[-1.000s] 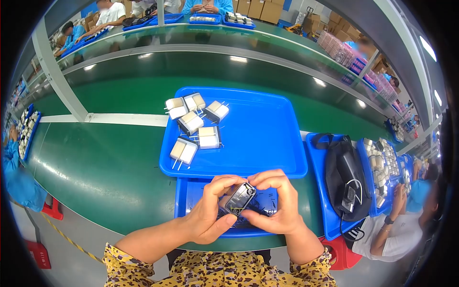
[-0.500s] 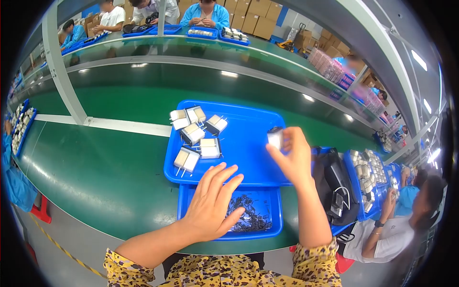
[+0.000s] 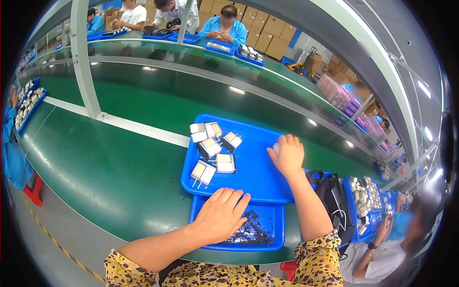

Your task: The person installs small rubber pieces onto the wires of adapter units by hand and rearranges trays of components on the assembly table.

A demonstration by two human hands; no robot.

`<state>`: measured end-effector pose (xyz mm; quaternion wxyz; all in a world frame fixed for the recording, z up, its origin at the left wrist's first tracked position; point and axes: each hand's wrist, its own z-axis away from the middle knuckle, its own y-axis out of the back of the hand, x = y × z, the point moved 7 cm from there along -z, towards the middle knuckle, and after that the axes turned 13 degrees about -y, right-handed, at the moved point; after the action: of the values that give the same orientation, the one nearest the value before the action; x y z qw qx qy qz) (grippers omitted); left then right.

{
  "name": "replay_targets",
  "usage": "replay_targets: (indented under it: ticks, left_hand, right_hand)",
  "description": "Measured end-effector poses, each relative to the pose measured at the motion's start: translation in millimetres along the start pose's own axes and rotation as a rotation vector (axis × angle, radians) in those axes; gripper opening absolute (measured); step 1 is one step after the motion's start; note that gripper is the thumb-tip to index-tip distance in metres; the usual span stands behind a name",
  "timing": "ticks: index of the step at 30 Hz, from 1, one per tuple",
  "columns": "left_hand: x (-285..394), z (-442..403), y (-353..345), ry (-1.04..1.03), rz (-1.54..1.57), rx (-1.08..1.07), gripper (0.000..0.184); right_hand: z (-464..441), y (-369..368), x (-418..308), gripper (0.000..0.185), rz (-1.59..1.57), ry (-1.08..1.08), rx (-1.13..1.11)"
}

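My right hand is closed around a white plug adapter at the right side of the upper blue tray; most of the adapter is hidden by the fingers. My left hand is open, palm down, with its fingers stretched over the near edge of that tray. Below it is a lower blue tray with many small black pieces in it. Several white plug adapters with black edges and metal prongs lie in the left part of the upper tray.
A black bag and blue trays of white adapters stand on the right, beside a seated person in white. Across the green bench a metal post rises; other people sit behind it. Another adapter tray is at far left.
The whole view has shifted, so the trays appear lower and further right. My right hand has turned over the adapter and now covers more of it. My left hand stays over the lower tray.
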<state>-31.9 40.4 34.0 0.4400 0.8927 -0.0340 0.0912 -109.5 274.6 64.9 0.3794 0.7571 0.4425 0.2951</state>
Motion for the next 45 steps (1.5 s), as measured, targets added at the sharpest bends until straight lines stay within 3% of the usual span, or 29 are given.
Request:
replay_targets:
  ticks: [2, 6, 9, 14, 16, 18, 21, 24, 26, 28, 30, 33, 40, 45]
  left_hand:
    - [-1, -1, 0, 0.014, 0.017, -0.008, 0.053]
    - [-3, -2, -1, 0.024, 0.027, -0.019, 0.050]
    - [-3, -1, 0, 0.019, 0.036, 0.006, 0.049]
    - [-7, -5, 17, 0.056, 0.228, 0.192, 0.055]
    - [-20, 8, 37, 0.230, 0.507, 0.717, 0.062]
    - [-22, 8, 41, 0.246, 0.525, 0.727, 0.066]
    - [-22, 6, 16, 0.243, 1.087, 0.684, 0.061]
    - [-22, 7, 26, 0.127, 0.962, 0.721, 0.061]
    - [-31, 11, 36, 0.191, 0.897, 0.838, 0.066]
    - [-37, 11, 37, 0.247, 1.012, 0.886, 0.069]
    - [-39, 12, 29, 0.276, 0.996, 0.850, 0.072]
    - [-34, 11, 25, 0.257, 0.911, 0.756, 0.069]
    - [-24, 6, 27, 0.209, 0.849, 0.623, 0.063]
    - [-21, 5, 26, 0.179, 0.691, 0.593, 0.061]
  right_hand:
    - [0, 18, -29, 0.033, -0.207, 0.110, 0.020]
    - [2, 16, -91, 0.061, -0.540, 0.461, -0.152]
    - [3, -3, -97, 0.066, -0.636, 0.404, -0.334]
    - [11, 14, -59, 0.062, -0.604, 0.248, -0.269]
    - [29, 55, -43, 0.055, -0.981, 0.101, -0.239]
    - [57, 83, -49, 0.050, -1.117, 0.150, -0.295]
    - [94, 110, -65, 0.043, -1.166, 0.302, -0.352]
    - [109, 125, -58, 0.039, -1.217, 0.325, -0.313]
    - [123, 102, -43, 0.033, -1.107, 0.222, -0.468]
    - [148, 88, -62, 0.030, -0.980, 0.386, -0.736]
    - [166, 87, -83, 0.028, -0.912, 0.567, -0.745]
    - [179, 69, -90, 0.024, -0.818, 0.631, -0.790]
    - [178, 60, -79, 0.012, -0.889, 0.529, -0.735]
    - [163, 69, -65, 0.006, -1.104, 0.336, -0.716]
